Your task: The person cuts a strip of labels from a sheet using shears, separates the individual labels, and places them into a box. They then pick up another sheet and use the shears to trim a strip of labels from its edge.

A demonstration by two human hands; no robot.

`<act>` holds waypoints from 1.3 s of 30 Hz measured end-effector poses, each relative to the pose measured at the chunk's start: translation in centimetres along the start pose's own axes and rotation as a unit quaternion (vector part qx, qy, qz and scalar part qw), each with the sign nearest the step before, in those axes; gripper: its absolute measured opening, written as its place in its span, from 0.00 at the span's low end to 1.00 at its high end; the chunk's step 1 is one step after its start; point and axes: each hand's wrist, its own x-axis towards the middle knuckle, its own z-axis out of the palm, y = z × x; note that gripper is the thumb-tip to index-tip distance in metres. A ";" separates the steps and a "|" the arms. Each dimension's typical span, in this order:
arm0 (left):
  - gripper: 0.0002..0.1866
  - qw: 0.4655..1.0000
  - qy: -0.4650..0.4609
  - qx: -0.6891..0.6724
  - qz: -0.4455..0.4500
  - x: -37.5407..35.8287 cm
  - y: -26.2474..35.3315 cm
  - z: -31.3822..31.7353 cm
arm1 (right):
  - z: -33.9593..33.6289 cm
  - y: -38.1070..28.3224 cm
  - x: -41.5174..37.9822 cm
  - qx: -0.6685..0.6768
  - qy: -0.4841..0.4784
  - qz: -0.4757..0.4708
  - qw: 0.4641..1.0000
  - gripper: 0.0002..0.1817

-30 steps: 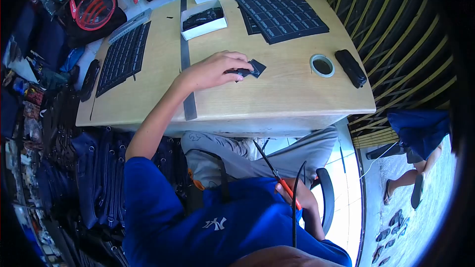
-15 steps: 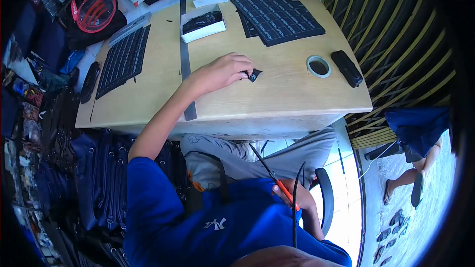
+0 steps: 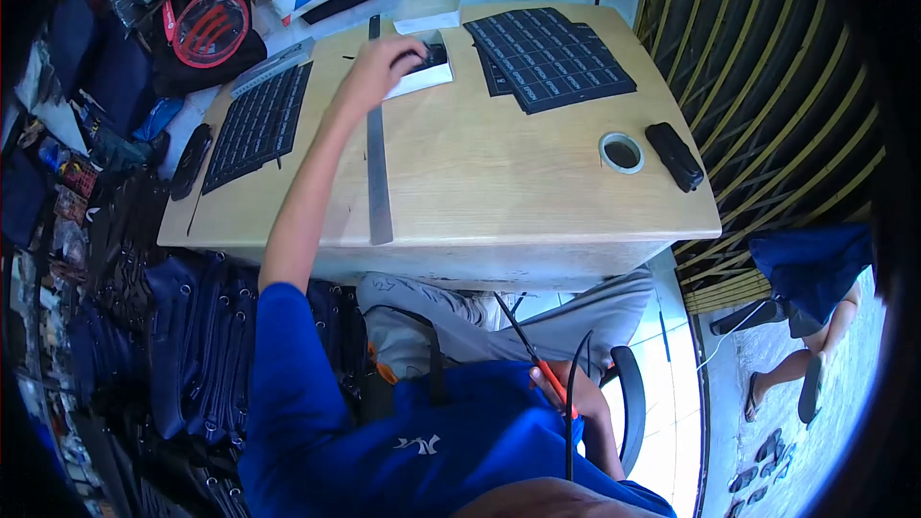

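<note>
My left hand (image 3: 386, 65) reaches over a small white box (image 3: 422, 83) near the back of the table. Its fingers are curled at the dark pieces (image 3: 436, 53) inside; whether a piece is between them is hidden. Down by my lap, my right hand (image 3: 566, 391) is closed round the orange handle of a soldering iron (image 3: 547, 372). The iron's long dark shaft points up and to the left, and a black cord loops beside the handle.
A metal ruler (image 3: 380, 182) lies across the table. Printed black sheets (image 3: 552, 58) are stacked at the back right, with another sheet (image 3: 257, 129) at left. A tape roll (image 3: 622, 153) and black case (image 3: 674, 156) sit right. Another person's leg (image 3: 782, 374) shows beyond the gate.
My left hand has moved from the table's middle back and left to the white box. The small black piece it held there is gone from that spot. My right hand stays put.
</note>
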 end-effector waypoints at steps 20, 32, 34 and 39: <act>0.19 0.967 -0.104 0.095 -0.214 3.4 -9.9 5.0 | 0.0 2.8 0.8 -0.019 0.057 -0.006 0.998 0.35; 0.25 0.964 -0.079 0.108 -0.230 5.2 -7.0 2.1 | -0.5 4.9 2.8 -0.164 0.083 0.048 0.982 0.30; 0.25 0.982 -0.104 0.036 -0.156 4.8 -7.0 1.9 | -0.4 5.9 3.1 -0.207 0.123 0.047 0.969 0.34; 0.26 0.979 -0.134 0.098 -0.115 3.0 -7.6 3.0 | 0.7 7.3 4.1 -0.275 0.178 0.048 0.944 0.27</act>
